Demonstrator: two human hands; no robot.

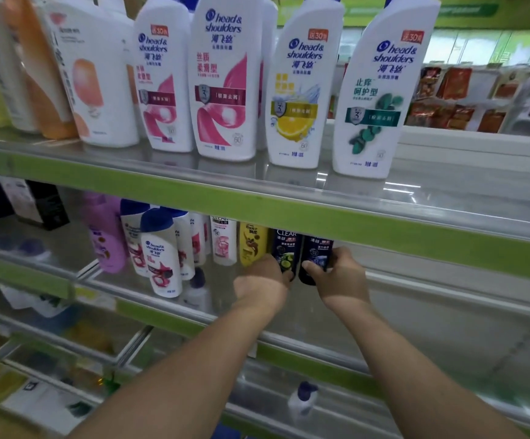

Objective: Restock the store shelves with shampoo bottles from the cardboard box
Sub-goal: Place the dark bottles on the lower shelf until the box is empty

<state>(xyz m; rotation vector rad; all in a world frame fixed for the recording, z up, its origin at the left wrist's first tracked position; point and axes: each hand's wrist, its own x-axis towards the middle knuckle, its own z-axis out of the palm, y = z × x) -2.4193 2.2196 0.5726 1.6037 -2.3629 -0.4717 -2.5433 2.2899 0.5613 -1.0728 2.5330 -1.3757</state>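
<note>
Two dark blue Clear shampoo bottles stand side by side on the middle shelf [415, 299]. My left hand [265, 280] grips the left one [284, 248], which has a green picture on its label. My right hand [336, 277] grips the right one [317, 248], thumb on its front. The upper shelf's green edge hides both bottles' tops. A yellow bottle [251, 245] and a white-and-pink Clear bottle [224, 242] stand just left of them. The cardboard box is out of view.
Large white Head & Shoulders bottles [225, 77] line the upper shelf [289, 207]. Smaller Head & Shoulders bottles [159, 251] and a purple bottle [105, 236] fill the middle shelf's left part. Bare shelf lies to the right of my hands. A small bottle [303, 400] lies on a lower shelf.
</note>
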